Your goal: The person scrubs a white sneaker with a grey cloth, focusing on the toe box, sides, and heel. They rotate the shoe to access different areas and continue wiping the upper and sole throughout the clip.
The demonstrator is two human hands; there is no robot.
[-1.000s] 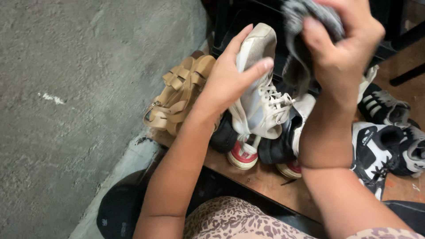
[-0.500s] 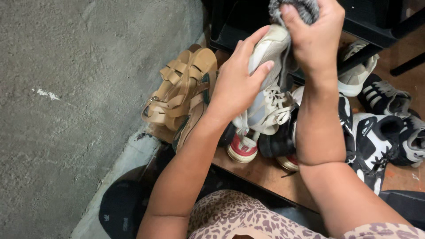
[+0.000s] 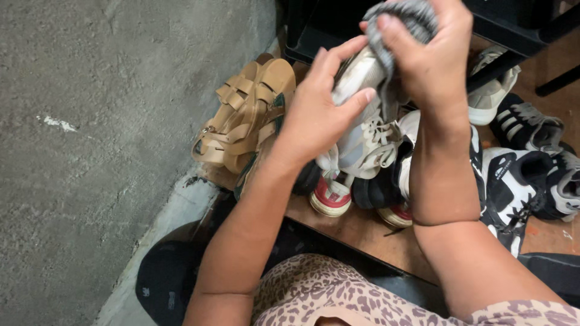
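i see my left hand (image 3: 323, 115) wrapped around a white lace-up sneaker (image 3: 362, 136), fingers clamped over its upper part so the shoe is held up, toe end high, above the wooden shelf (image 3: 362, 232). my right hand (image 3: 432, 57) is closed on a bunched grey cloth (image 3: 396, 24) and presses it against the top end of the sneaker. the sneaker hangs over the left part of the shelf, just above a red-soled shoe (image 3: 331, 198) near the front edge. a pair of tan strappy sandals (image 3: 248, 118) leans at the shelf's left edge, beside the grey concrete wall (image 3: 109, 121). black-and-white sneakers (image 3: 519, 181) lie toward the right edge. a dark cap (image 3: 166, 278) sits below the shelf's front left corner.
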